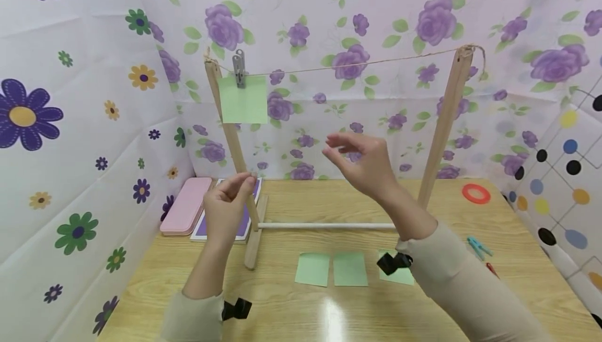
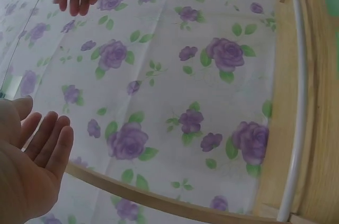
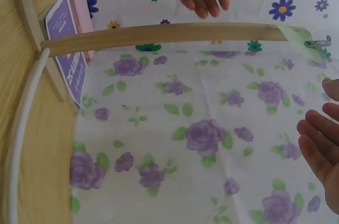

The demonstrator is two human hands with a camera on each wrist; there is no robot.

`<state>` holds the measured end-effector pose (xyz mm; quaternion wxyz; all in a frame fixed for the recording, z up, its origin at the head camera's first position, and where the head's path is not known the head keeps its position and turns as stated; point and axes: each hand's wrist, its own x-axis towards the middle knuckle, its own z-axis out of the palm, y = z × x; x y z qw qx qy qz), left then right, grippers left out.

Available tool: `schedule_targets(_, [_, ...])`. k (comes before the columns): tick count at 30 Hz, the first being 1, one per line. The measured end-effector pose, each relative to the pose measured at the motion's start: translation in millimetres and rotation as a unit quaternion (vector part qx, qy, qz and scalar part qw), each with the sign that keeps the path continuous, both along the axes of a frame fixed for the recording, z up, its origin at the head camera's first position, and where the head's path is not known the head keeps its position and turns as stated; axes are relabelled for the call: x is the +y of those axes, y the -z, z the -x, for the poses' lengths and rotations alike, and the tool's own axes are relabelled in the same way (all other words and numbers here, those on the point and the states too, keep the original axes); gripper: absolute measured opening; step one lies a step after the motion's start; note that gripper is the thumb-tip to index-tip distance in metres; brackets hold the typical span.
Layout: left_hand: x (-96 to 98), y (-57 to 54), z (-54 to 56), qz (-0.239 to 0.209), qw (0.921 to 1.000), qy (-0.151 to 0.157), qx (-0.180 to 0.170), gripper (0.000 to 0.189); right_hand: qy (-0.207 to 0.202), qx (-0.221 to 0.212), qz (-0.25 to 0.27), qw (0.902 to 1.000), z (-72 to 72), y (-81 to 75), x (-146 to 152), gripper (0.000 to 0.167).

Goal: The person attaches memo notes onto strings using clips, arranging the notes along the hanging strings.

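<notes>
A green square sheet of paper (image 1: 243, 102) hangs from a twine line (image 1: 329, 68), held by a grey clothespin (image 1: 239, 68) near the left post. My left hand (image 1: 227, 206) is raised below that sheet, beside the left wooden post (image 1: 233, 148), with nothing in its loosely bent fingers. Higher and to the right, under the middle of the twine, my right hand (image 1: 364, 161) is also empty, its fingers relaxed and pointing left. In the left wrist view the fingers (image 2: 47, 139) of the left hand spread away from the palm.
Three green paper squares (image 1: 350, 269) lie on the table in front of the white crossbar (image 1: 324, 225). Blue clothespin (image 1: 478, 248), a red one partly behind the sleeve, and a red ring (image 1: 476, 194) are at right. A pink case (image 1: 187, 206) and purple booklet (image 1: 202, 228) lie left.
</notes>
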<state>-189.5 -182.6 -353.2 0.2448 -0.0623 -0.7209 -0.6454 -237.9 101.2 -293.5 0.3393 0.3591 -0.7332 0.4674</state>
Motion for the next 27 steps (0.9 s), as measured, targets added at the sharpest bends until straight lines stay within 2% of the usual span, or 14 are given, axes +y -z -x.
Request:
schedule_targets(2, [1.2,7.2,-6.1,0.033,0.9994,-0.011,-0.004,0.026,0.026,-0.010,-0.004,0.9996,-2.6,19.7,10,0.021])
schedule_targets(6, [2.2,22.2,-17.5,0.058,0.9980,-0.019,-0.014,0.020,0.081,-0.036,-0.023,0.9958,-11.8,55.9,30,0.024])
schedule_targets(13, [0.4,53.7,-28.7,0.096,0.9948,-0.010,-0.033,0.019,0.150,-0.086,-0.049,0.9838,-31.2,109.9,70,0.027])
schedule_targets(21, [13.9,90.5,-32.1,0.154,0.9881,-0.004,0.010,0.018,0.215,-0.096,-0.087,0.9681,-51.3,154.0,113,0.028])
schedule_targets(27, [25.1,111.6,-35.2,0.177,0.9839,-0.001,0.023,0.015,0.235,-0.130,-0.093,0.9588,-64.6,177.3,140,0.026])
